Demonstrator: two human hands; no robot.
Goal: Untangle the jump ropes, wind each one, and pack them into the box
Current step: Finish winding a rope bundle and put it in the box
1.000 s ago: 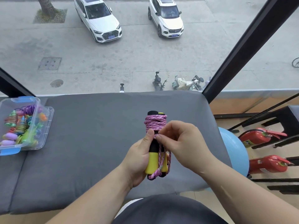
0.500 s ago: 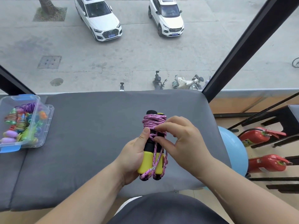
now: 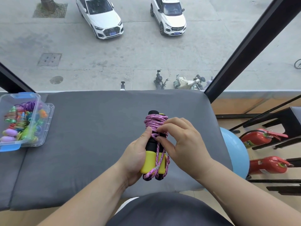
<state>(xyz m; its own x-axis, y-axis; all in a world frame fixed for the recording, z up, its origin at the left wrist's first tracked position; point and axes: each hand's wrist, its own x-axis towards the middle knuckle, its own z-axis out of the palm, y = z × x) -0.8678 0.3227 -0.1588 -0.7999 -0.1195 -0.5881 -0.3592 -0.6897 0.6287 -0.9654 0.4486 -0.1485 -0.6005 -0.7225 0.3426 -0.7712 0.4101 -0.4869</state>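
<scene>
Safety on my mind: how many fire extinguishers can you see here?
2. Both are at the right, past the blue ball: the farther fire extinguisher up the picture, the nearer fire extinguisher below it. More could be hidden off-frame.

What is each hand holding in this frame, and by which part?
The left hand grips the jump rope by its paired handles. The right hand pinches its pink cord just below the wound part.

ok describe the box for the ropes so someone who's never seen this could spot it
Start at the grey cushion running under the window. At its far left end sits the clear plastic box with blue clips, holding brightly coloured wound ropes; it is the only container there.
</scene>
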